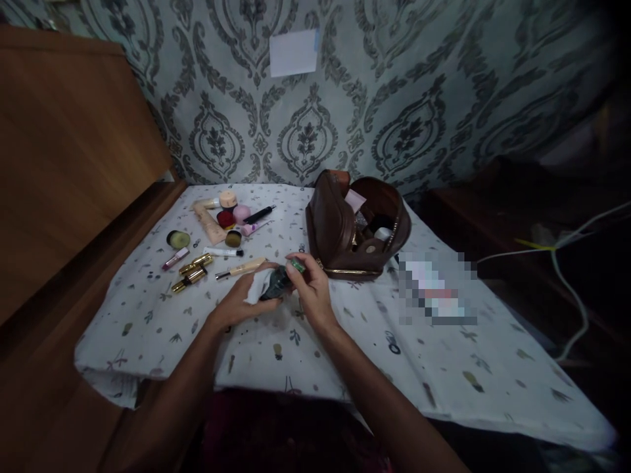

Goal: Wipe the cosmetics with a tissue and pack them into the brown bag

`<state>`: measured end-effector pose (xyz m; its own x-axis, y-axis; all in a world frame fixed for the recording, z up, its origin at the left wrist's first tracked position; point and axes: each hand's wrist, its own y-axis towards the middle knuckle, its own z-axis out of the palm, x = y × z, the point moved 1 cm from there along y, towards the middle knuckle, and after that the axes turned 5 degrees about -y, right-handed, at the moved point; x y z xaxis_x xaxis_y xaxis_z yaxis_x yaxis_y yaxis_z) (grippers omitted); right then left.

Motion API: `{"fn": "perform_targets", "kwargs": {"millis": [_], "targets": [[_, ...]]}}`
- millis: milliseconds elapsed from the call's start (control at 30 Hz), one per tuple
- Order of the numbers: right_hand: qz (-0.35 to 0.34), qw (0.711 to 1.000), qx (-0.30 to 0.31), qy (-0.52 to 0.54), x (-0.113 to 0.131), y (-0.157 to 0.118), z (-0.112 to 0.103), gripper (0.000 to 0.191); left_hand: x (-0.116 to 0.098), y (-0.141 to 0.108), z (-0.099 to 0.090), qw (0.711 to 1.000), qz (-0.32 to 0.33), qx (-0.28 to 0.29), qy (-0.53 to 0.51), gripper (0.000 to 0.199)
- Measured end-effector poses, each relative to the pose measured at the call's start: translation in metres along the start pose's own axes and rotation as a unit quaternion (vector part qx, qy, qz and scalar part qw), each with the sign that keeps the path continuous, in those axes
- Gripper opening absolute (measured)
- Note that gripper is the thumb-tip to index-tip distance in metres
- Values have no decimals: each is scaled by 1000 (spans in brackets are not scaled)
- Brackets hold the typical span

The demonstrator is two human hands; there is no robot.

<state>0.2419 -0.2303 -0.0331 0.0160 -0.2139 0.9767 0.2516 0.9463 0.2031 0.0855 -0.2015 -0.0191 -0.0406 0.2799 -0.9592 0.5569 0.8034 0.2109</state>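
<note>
My left hand [234, 305] is closed around a small dark bottle [277, 282], with a piece of white tissue [256, 286] between the palm and the bottle. The fingers of my right hand [314, 293] grip the bottle's shiny green top [298, 265]. Both hands are above the front middle of the table. Just beyond my left hand lies a concealer tube [246, 267]. Behind my right hand stands a brown makeup bag [331, 220], unzipped, with a white round item [382, 233] and other things inside.
Left of my hands lie gold lipstick tubes [190, 279], a round green-lidded jar [178, 239], a beige squeeze tube [210, 223], a pink sponge [241, 213] and a black pen-like item [259, 214]. A blurred-out object [436, 289] lies right of the bag. A wooden panel [73, 144] borders the left.
</note>
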Motion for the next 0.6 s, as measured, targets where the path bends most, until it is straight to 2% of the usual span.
{"fn": "perform_targets", "kwargs": {"millis": [100,167,300,367,467,600], "targets": [[-19,1000,-2,-17,0,-1,0,20,5,0,3,997,31,-30,65,70],[-11,1000,-10,-18,-1,-2,0,23,10,0,7,988,46,-39,144,72],[39,999,-34,6,-10,1,-1,29,22,-7,13,937,32,-5,348,76],[59,997,-45,12,-14,3,-3,31,29,-15,11,918,11,0,398,77],[76,995,-60,1,-18,6,-3,31,39,-25,6,918,1,-11,395,74],[76,996,-49,30,-15,7,-2,26,37,-26,-2,960,-12,-45,277,64]]}}
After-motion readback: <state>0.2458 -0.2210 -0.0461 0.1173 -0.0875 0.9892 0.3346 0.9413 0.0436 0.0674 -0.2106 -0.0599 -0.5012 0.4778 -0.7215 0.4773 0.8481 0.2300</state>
